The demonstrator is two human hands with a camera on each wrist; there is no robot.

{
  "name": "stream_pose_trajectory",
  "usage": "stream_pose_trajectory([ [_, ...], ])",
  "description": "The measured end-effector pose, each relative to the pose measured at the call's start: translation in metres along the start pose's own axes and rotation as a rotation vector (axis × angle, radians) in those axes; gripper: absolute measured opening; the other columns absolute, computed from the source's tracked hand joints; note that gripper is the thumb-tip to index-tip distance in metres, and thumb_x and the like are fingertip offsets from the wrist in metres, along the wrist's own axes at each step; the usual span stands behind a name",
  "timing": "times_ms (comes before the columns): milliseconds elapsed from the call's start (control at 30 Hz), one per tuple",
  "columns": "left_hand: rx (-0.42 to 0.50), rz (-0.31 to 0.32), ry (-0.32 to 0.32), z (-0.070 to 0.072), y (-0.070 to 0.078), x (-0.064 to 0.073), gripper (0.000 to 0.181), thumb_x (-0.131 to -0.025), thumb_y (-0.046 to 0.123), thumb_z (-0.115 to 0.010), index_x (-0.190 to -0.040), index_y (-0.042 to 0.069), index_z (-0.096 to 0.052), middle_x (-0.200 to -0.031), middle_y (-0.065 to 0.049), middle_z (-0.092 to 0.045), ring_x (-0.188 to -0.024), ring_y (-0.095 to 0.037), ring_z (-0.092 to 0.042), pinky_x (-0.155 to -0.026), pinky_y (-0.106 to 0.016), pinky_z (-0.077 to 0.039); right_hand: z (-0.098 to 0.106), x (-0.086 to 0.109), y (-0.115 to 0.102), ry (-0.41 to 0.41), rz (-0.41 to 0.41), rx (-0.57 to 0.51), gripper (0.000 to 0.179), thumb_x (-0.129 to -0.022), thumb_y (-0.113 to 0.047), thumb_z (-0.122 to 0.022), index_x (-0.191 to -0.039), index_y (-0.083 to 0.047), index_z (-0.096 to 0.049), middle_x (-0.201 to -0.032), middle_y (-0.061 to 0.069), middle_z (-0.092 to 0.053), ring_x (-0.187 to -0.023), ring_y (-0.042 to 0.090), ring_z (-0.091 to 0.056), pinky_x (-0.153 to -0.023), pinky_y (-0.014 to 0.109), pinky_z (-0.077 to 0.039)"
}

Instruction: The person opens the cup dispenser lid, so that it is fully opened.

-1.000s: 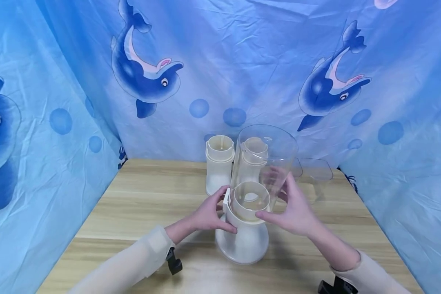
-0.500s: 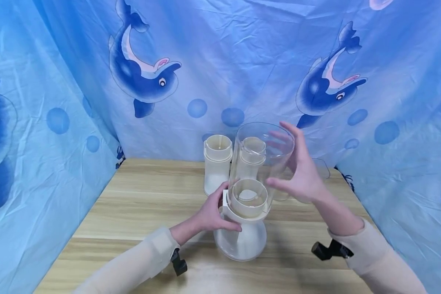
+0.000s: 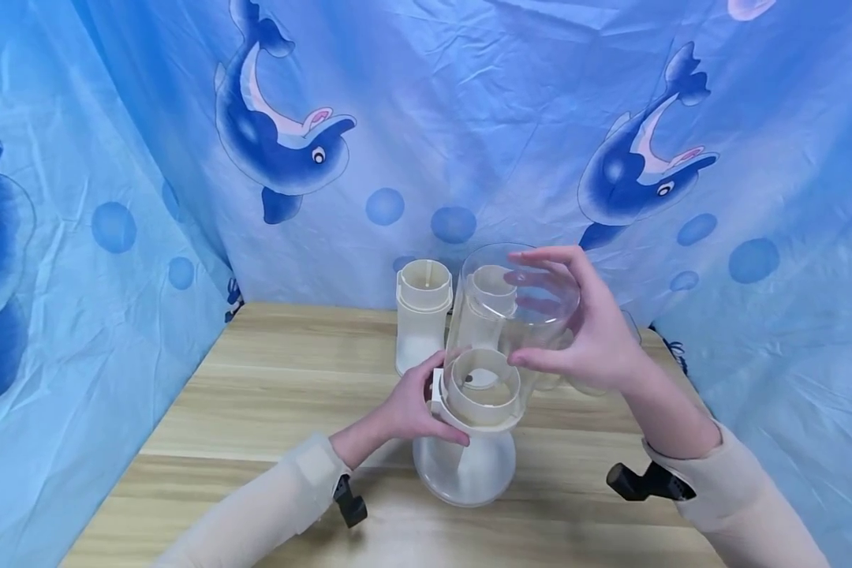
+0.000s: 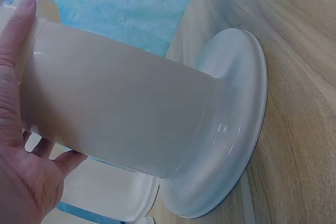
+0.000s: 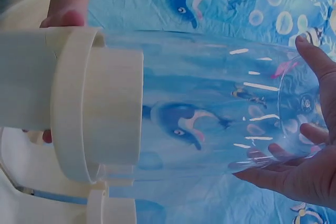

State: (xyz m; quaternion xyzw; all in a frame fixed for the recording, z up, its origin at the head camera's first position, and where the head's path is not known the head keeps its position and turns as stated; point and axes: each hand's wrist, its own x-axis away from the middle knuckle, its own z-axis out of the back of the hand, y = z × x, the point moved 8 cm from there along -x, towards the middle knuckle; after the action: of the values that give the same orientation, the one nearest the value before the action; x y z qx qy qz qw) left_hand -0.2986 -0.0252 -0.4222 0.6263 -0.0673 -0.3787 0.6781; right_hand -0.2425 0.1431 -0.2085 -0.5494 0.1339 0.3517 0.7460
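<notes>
A white round-footed stand is on the wooden table; its smooth body and wide foot fill the left wrist view. My left hand grips the stand's collar from the left, thumb in front. A clear plastic cylinder sits over the cream inner ring, its lower end within the collar. My right hand holds the cylinder near its upper rim, thumb on the near side and fingers spread round the far side.
Two more white stands with cream rings are behind, one seen through the cylinder. Clear rounded pieces lie at the back right, partly hidden by my right hand. A blue dolphin-print cloth encloses the wooden table at back and sides.
My right hand has left the collar, moved up along the cylinder and closed in round its upper part. The left hand keeps its grip on the collar. The cylinder has barely moved.
</notes>
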Motion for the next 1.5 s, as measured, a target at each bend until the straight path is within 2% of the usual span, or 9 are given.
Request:
stream_pose_trajectory([
  [200,-0.021,-0.06,-0.017,-0.005,0.002,-0.001,0.113,-0.057,-0.001,-0.102,-0.155,0.016,-0.046,-0.14,-0.012,-0.063,-0.127,-0.043,-0.063,-0.106,-0.031,-0.059,0.002,0.004,-0.005,0.014,0.024,0.027,0.102,-0.061,0.017,-0.094,-0.148,0.003,-0.045,-0.153,0.012,-0.058,-0.136,0.023,-0.064,-0.107,0.034,-0.06],
  [367,-0.142,-0.135,0.01,-0.009,0.004,0.002,0.126,-0.05,0.012,-0.106,-0.158,0.016,-0.042,-0.14,-0.008,-0.067,-0.126,-0.034,-0.066,-0.11,-0.031,-0.056,0.004,0.006,-0.003,0.023,0.011,0.044,0.096,-0.063,0.018,-0.091,-0.147,0.001,-0.047,-0.15,0.009,-0.06,-0.133,0.022,-0.065,-0.104,0.033,-0.061],
  [533,-0.214,-0.177,0.052,-0.01,0.006,0.007,0.121,-0.049,0.019,-0.106,-0.154,0.015,-0.046,-0.134,-0.004,-0.07,-0.12,-0.028,-0.07,-0.106,-0.029,-0.058,0.004,0.007,-0.003,0.009,0.016,0.076,0.092,-0.067,0.014,-0.091,-0.147,-0.001,-0.047,-0.15,0.01,-0.06,-0.132,0.022,-0.066,-0.103,0.035,-0.062],
  [700,-0.241,-0.199,0.056,-0.01,0.007,0.009,0.121,-0.048,0.02,-0.105,-0.154,0.014,-0.046,-0.135,-0.005,-0.071,-0.121,-0.026,-0.069,-0.11,-0.028,-0.056,0.011,0.001,0.006,0.029,0.002,-0.005,0.082,-0.074,0.017,-0.083,-0.146,0.001,-0.047,-0.147,0.007,-0.063,-0.128,0.026,-0.069,-0.096,0.035,-0.065],
  [833,-0.257,-0.217,0.058,-0.011,0.009,0.011,0.123,-0.048,0.02,-0.105,-0.155,0.012,-0.045,-0.136,-0.007,-0.07,-0.122,-0.027,-0.069,-0.111,-0.029,-0.055,0.014,-0.002,0.012,0.01,-0.009,-0.056,0.079,-0.077,0.017,-0.081,-0.146,0.0,-0.045,-0.148,0.005,-0.063,-0.13,0.029,-0.068,-0.098,0.035,-0.065],
  [967,-0.26,-0.207,0.056,-0.011,0.008,0.011,0.124,-0.048,0.02,-0.106,-0.155,0.014,-0.045,-0.136,-0.006,-0.07,-0.122,-0.026,-0.069,-0.111,-0.029,-0.054,0.015,-0.003,0.009,0.008,0.001,-0.055,0.082,-0.076,0.019,-0.081,-0.147,0.002,-0.044,-0.148,0.008,-0.062,-0.13,0.029,-0.068,-0.096,0.036,-0.065],
  [1133,-0.253,-0.194,0.043,-0.011,0.006,0.011,0.124,-0.049,0.02,-0.106,-0.156,0.014,-0.043,-0.137,-0.005,-0.07,-0.123,-0.027,-0.069,-0.112,-0.029,-0.054,0.011,0.002,-0.002,0.011,0.037,-0.003,0.087,-0.069,0.019,-0.086,-0.145,0.005,-0.046,-0.148,0.012,-0.061,-0.129,0.02,-0.069,-0.095,0.035,-0.065],
  [1267,-0.241,-0.175,0.041,-0.011,0.005,0.011,0.125,-0.049,0.02,-0.106,-0.156,0.014,-0.043,-0.137,-0.005,-0.07,-0.122,-0.026,-0.069,-0.111,-0.029,-0.054,0.009,0.004,-0.009,0.007,0.052,0.027,0.089,-0.066,0.018,-0.089,-0.144,0.004,-0.048,-0.147,0.013,-0.061,-0.129,0.022,-0.068,-0.099,0.035,-0.064],
  [1500,-0.231,-0.156,0.036,-0.012,0.006,0.011,0.125,-0.049,0.019,-0.106,-0.156,0.015,-0.044,-0.138,-0.005,-0.069,-0.123,-0.025,-0.068,-0.111,-0.03,-0.055,0.019,-0.001,-0.009,0.047,0.065,-0.029,0.085,-0.067,0.025,-0.08,-0.143,0.01,-0.045,-0.144,0.012,-0.064,-0.124,0.021,-0.072,-0.093,0.036,-0.066],
])
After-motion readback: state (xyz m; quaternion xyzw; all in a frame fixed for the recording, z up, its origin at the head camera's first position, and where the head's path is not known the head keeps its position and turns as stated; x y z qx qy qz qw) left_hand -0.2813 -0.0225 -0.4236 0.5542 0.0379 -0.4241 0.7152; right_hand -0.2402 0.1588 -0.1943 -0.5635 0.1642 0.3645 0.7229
